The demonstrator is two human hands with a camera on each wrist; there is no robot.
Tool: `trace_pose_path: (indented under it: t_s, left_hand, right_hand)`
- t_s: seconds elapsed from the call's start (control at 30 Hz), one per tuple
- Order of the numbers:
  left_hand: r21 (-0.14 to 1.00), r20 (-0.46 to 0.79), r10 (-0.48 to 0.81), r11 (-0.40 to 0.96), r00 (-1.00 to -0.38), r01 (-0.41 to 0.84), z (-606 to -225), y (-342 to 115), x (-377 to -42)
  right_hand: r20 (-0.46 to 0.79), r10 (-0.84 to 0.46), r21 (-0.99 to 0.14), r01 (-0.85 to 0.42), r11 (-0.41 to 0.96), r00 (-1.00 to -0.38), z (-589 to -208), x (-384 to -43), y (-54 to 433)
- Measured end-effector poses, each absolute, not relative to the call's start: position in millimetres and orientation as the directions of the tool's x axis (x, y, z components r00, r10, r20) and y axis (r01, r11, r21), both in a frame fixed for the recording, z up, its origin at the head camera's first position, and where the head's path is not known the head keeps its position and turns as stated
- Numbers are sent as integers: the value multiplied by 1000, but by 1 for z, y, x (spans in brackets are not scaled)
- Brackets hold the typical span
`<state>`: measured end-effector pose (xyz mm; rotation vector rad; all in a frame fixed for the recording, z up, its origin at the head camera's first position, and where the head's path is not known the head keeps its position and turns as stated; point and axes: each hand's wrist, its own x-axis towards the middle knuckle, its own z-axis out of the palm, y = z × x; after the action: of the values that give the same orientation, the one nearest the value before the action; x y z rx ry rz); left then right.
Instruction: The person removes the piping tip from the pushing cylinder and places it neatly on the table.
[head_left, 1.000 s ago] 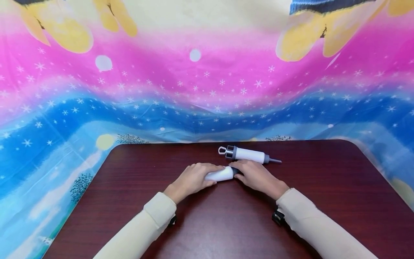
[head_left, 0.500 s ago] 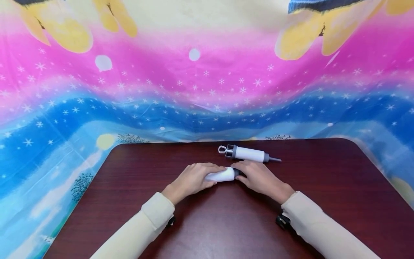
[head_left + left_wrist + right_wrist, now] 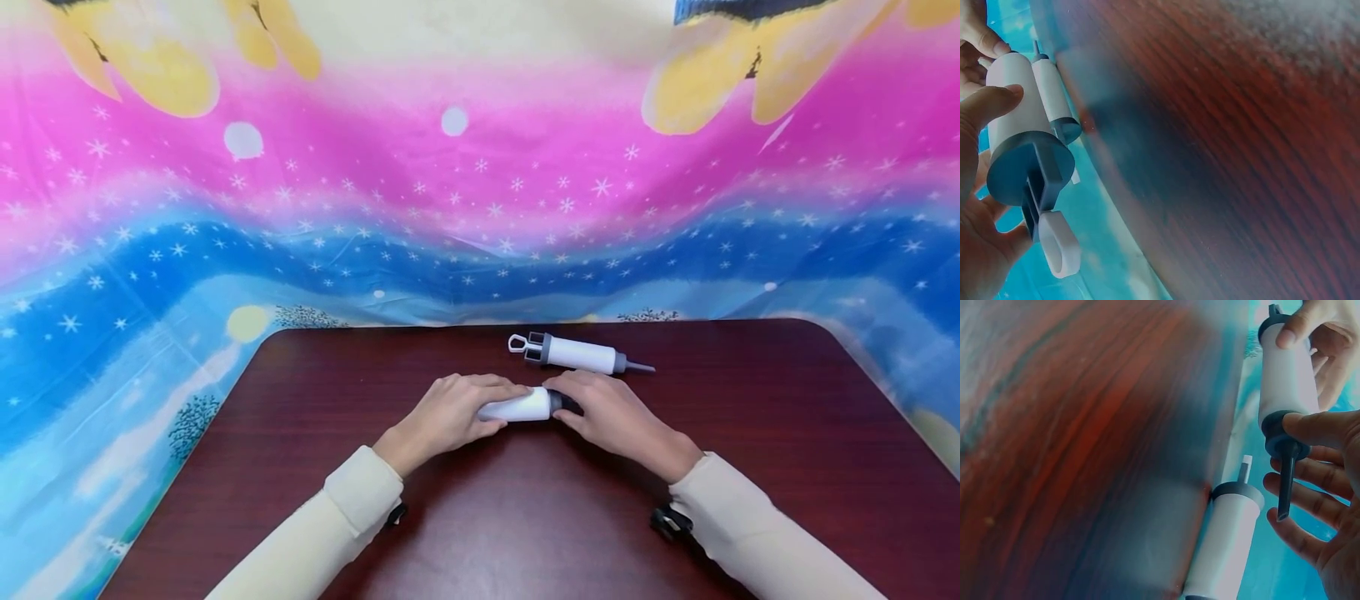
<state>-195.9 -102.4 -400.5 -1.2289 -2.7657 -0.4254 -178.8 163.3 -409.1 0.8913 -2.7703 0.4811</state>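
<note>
A white syringe (image 3: 517, 406) with grey ends lies level between both hands near the middle of the table. My left hand (image 3: 453, 410) grips its barrel, thumb on the near side. In the left wrist view its grey flange (image 3: 1013, 172) and white ring handle (image 3: 1071, 244) stick out past that hand. At the other end, the thumb and fingers of my right hand (image 3: 617, 421) hold the grey collar (image 3: 1272, 430). The right wrist view shows a thin grey nozzle (image 3: 1286, 484) pointing out from the collar, with the right fingers spread beside it.
Just behind the hands a second white syringe (image 3: 581, 356) lies on the dark red wooden table (image 3: 510, 533), ring handle to the left and nozzle to the right. A colourful patterned cloth (image 3: 450, 208) hangs behind the table's far edge.
My right hand has shifted slightly right, and more of the grey collar and dark nozzle end shows. The left hand keeps its grip on the barrel, nearly still.
</note>
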Motion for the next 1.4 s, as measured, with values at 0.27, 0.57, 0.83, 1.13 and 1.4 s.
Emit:
trace_pose_path:
  t_s: [0.27,0.57,0.83,1.13,1.4]
  left_hand:
    - [194,231,725,620,-649,761,-397,-103,-193]
    - [218,268,717,605,-643,766,-394,-107,-188]
    - [224,282,717,598,-638,770,-389,-108,-184]
    - [167,337,727,579,-598,798,-382,-110,-180]
    - [137,390,718,574,-576,807,-381,-111,-177]
  right_hand:
    - [319,-505,-288,-590,755,-802,-406,-175,164]
    - [325,-485,-426,-584,691,-812,-403,-173,165]
    - [299,-482,-518,-564,643,-824,-397,-172,166]
    - [288,-453,-627,-524,576,-843,-392,-173,168]
    - [215,-435,-701,-448,554,-874,-385,-172,170]
